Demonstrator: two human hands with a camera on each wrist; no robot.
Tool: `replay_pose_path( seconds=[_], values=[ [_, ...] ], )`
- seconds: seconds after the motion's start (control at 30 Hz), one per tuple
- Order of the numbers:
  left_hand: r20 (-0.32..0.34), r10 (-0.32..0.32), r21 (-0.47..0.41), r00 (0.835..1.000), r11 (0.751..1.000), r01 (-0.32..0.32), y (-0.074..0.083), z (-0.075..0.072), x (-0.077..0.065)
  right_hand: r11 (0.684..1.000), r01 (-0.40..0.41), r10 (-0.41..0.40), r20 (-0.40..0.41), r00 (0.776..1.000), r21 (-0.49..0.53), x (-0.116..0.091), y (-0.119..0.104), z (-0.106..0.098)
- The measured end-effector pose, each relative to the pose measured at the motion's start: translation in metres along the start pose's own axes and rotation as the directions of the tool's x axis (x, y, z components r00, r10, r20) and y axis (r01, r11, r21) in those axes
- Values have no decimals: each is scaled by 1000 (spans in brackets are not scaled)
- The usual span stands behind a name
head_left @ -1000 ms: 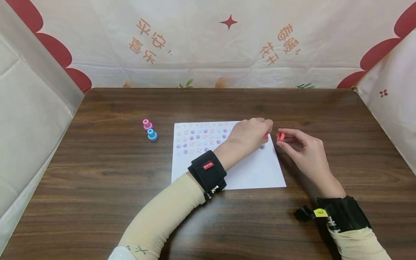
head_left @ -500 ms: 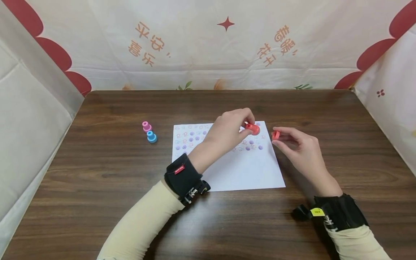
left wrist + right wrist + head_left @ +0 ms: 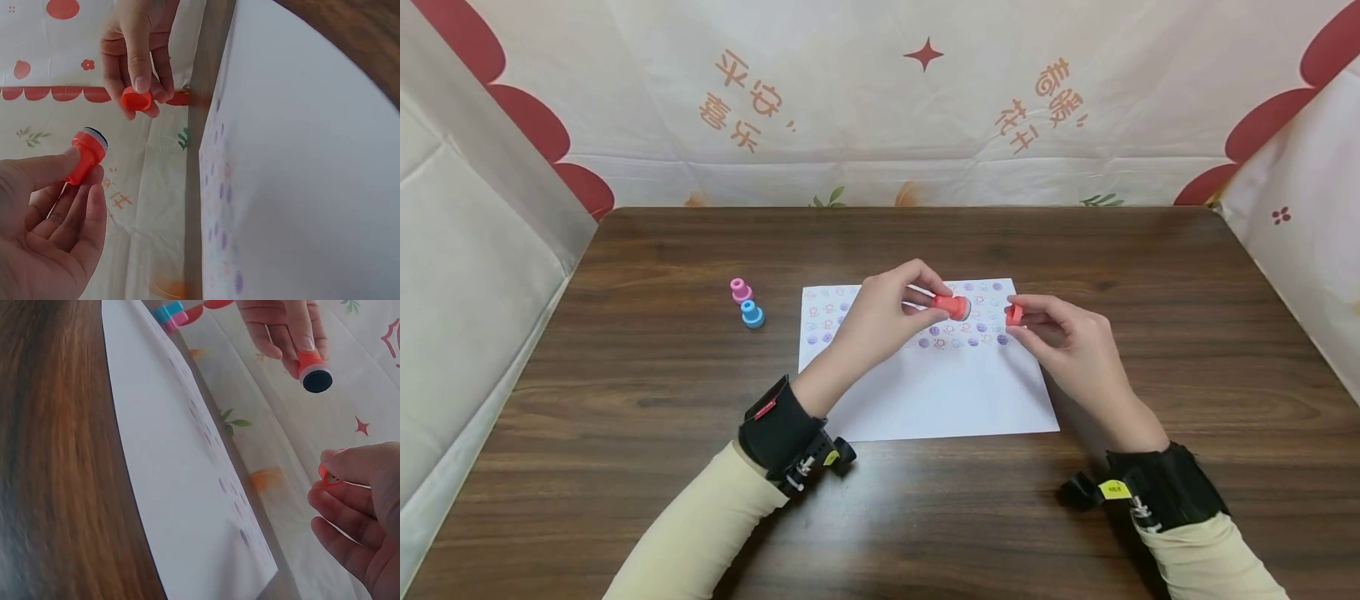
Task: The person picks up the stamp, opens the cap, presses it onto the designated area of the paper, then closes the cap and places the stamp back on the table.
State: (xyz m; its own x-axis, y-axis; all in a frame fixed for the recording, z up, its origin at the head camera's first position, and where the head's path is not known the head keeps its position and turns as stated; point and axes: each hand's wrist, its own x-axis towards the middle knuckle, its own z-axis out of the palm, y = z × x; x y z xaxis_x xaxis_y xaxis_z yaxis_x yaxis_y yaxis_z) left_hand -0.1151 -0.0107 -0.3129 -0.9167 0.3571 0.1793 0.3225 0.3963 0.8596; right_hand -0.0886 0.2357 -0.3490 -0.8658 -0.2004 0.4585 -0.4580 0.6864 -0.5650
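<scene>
My left hand (image 3: 883,321) pinches a red stamp (image 3: 952,307) by its narrow handle, tilted sideways above the paper. Its dark stamping face (image 3: 317,381) is uncovered and turned toward the right hand. A small red cap (image 3: 1014,315) sits between the thumb and fingertips of my right hand (image 3: 1078,350), its hollow side (image 3: 137,100) facing the stamp. A short gap separates stamp and cap. Beneath both hands lies a white sheet of paper (image 3: 955,396), whose far half carries rows of small purple, red and blue stamped prints; the left hand hides part of them.
To the left of the paper, a pink stamp (image 3: 741,290) and a blue stamp (image 3: 752,314) stand close together on the brown wooden table (image 3: 625,375). A patterned white cloth (image 3: 865,100) hangs behind the table's far edge.
The left hand has drawn back leftward from the paper's far right with the red stamp, turning its face toward the cap. The right hand has shifted slightly left, still pinching the cap.
</scene>
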Motion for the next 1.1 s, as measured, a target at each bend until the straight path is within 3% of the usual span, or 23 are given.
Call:
replay_pose_path(
  seconds=[0.4,1.1],
  values=[
    [-31,-55,-83,998,995,52,-20,-2,-10,1000,9,-9,40,999,0,2,-10,12],
    [-27,-86,-120,996,989,82,-27,0,-18,998,42,-47,85,995,56,7,-27,27]
  ],
)
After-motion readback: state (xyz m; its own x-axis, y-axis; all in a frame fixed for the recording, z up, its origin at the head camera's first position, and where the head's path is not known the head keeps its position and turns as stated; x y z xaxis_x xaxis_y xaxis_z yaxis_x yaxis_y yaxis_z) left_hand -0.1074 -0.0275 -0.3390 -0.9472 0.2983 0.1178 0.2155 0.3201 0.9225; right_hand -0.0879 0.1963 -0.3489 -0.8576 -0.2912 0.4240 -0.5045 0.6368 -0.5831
